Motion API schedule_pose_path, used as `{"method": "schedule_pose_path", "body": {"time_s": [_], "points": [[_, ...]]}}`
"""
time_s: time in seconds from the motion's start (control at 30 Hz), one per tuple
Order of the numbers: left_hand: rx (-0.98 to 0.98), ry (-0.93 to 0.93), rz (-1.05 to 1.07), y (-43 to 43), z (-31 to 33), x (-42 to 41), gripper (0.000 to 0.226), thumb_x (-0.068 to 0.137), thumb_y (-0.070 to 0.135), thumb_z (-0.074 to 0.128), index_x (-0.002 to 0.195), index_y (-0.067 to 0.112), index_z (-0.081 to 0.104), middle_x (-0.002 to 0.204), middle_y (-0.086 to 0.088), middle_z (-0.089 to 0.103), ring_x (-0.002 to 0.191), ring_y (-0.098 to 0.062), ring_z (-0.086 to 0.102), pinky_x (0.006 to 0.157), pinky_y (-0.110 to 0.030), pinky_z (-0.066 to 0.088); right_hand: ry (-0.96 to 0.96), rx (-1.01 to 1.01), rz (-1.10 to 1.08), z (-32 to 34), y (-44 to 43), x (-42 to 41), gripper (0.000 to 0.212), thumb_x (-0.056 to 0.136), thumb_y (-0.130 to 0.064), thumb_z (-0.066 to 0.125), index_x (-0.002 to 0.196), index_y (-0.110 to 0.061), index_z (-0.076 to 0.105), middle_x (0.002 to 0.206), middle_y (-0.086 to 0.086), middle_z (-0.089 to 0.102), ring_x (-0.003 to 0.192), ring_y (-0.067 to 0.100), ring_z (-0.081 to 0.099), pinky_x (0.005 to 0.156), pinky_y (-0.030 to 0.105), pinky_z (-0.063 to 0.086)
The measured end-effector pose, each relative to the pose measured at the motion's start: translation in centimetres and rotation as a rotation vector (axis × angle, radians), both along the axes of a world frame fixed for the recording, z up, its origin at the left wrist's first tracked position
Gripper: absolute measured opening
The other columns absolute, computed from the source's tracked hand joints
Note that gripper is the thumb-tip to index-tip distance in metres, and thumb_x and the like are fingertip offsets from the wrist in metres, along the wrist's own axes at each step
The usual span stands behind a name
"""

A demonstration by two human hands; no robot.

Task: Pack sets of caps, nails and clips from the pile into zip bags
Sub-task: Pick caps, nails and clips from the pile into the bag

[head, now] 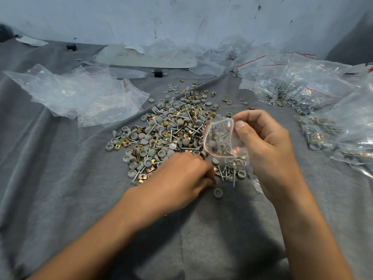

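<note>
Clear zip bag [220,138], partly filled, mouth open, is pinched by right hand [268,142] thumb and curled fingers [249,116] above pile [161,126]. Left hand [181,176] fingers curl at pile's near edge; hold not discernible.

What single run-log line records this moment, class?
stage: filling | left hand: curled at pile edge, grip hidden | right hand: holds zip bag open, partly filled

Heaped loose at mid-counter: pile [167,130] of grey round caps [110,146], silver nails [188,148], brassy square clips [119,146]. Raised above pile's right side: small clear zip bag [220,138], red-lined mouth open, caps and nails inside. Along right edge: filled bags [292,91].
</note>
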State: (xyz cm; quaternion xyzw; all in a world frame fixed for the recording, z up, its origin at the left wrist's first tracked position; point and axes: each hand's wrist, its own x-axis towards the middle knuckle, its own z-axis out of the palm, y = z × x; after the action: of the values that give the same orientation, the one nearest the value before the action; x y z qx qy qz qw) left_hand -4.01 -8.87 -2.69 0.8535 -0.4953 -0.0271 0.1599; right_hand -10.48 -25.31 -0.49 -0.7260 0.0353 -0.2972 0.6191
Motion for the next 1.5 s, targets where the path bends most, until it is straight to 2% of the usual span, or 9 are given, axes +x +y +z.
{"method": "schedule_pose_path", "body": {"time_s": [0.17,0.37,0.5,0.63,0.77,0.93,1.2,1.37,1.5], "points": [[-0.173,0.135,0.207,2.0,2.1,2.7,0.012,0.092,0.044,0.064,0.091,0.032,0.067,0.083,0.02,0.064,0.077,0.008,0.056,0.067,-0.019,0.043,0.012,-0.006,0.008,0.2,0.0,-0.1,0.018,0.102,-0.005,0.058,0.096,-0.019,0.068,0.081,-0.011,0.067,0.076,0.005,0.058,0.072,0.019,0.049],[-0.518,0.245,0.221,2.3,3.5,2.7,0.007,0.094,0.034,0.066,0.095,0.032,0.072,0.077,0.019,0.066,0.066,-0.001,0.057,0.063,-0.024,0.043,0.063,-0.047,0.062,0.1,0.5,-0.1,0.017,0.101,-0.005,0.059,0.097,-0.019,0.068,0.081,-0.013,0.068,0.078,0.002,0.061,0.072,0.017,0.05],[-0.444,0.188,0.176,1.6,3.4,1.8,0.011,0.092,0.035,0.069,0.102,0.034,0.075,0.089,0.017,0.07,0.077,-0.003,0.062,0.069,-0.02,0.045,0.073,-0.056,0.066,0.1,0.7,-0.2,0.018,0.101,-0.005,0.059,0.096,-0.02,0.068,0.081,-0.013,0.068,0.078,0.001,0.061,0.072,0.017,0.051],[-0.395,0.222,0.225,2.6,3.7,2.8,0.006,0.092,0.036,0.069,0.096,0.034,0.073,0.08,0.019,0.068,0.071,0.004,0.06,0.064,-0.022,0.044,0.056,-0.037,0.031,0.3,0.4,-0.2,0.018,0.102,-0.004,0.057,0.096,-0.018,0.068,0.08,-0.012,0.067,0.079,0.005,0.06,0.075,0.022,0.051],[0.022,0.114,0.341,3.9,3.5,4.0,0.017,0.092,0.048,0.064,0.086,0.033,0.067,0.077,0.017,0.066,0.076,-0.001,0.061,0.067,-0.03,0.049,0.049,-0.035,0.016,0.3,0.5,-0.2,0.019,0.101,-0.002,0.056,0.096,-0.016,0.067,0.081,-0.009,0.064,0.078,0.006,0.058,0.075,0.023,0.049],[0.242,0.144,0.371,3.4,2.7,3.1,0.025,0.083,0.059,0.064,0.092,0.036,0.066,0.088,0.014,0.067,0.089,-0.012,0.062,0.076,-0.032,0.051,0.05,-0.04,0.019,0.3,0.5,-0.2,0.019,0.102,-0.003,0.056,0.095,-0.017,0.067,0.081,-0.009,0.064,0.079,0.007,0.058,0.076,0.023,0.049],[0.271,-0.009,0.255,1.9,2.1,1.9,0.038,0.088,0.057,0.065,0.119,0.034,0.065,0.112,0.006,0.063,0.108,-0.021,0.058,0.083,-0.037,0.05,0.056,-0.046,0.015,0.1,0.4,-0.1,0.019,0.102,-0.004,0.058,0.096,-0.019,0.068,0.083,-0.009,0.066,0.081,0.006,0.059,0.077,0.023,0.051],[0.208,0.089,0.207,2.0,1.8,2.0,0.024,0.089,0.048,0.069,0.109,0.035,0.067,0.105,0.01,0.064,0.102,-0.016,0.06,0.088,-0.039,0.052,0.058,-0.045,0.015,0.0,0.3,-0.1,0.019,0.101,-0.004,0.058,0.096,-0.019,0.068,0.083,-0.01,0.067,0.082,0.006,0.06,0.078,0.023,0.051],[0.231,0.066,0.201,2.1,1.8,2.0,0.034,0.087,0.055,0.068,0.113,0.034,0.067,0.106,0.008,0.061,0.101,-0.017,0.059,0.085,-0.039,0.052,0.056,-0.045,0.015,0.1,0.2,-0.2,0.019,0.101,-0.005,0.058,0.096,-0.02,0.069,0.083,-0.011,0.067,0.082,0.005,0.06,0.078,0.022,0.051]]}}
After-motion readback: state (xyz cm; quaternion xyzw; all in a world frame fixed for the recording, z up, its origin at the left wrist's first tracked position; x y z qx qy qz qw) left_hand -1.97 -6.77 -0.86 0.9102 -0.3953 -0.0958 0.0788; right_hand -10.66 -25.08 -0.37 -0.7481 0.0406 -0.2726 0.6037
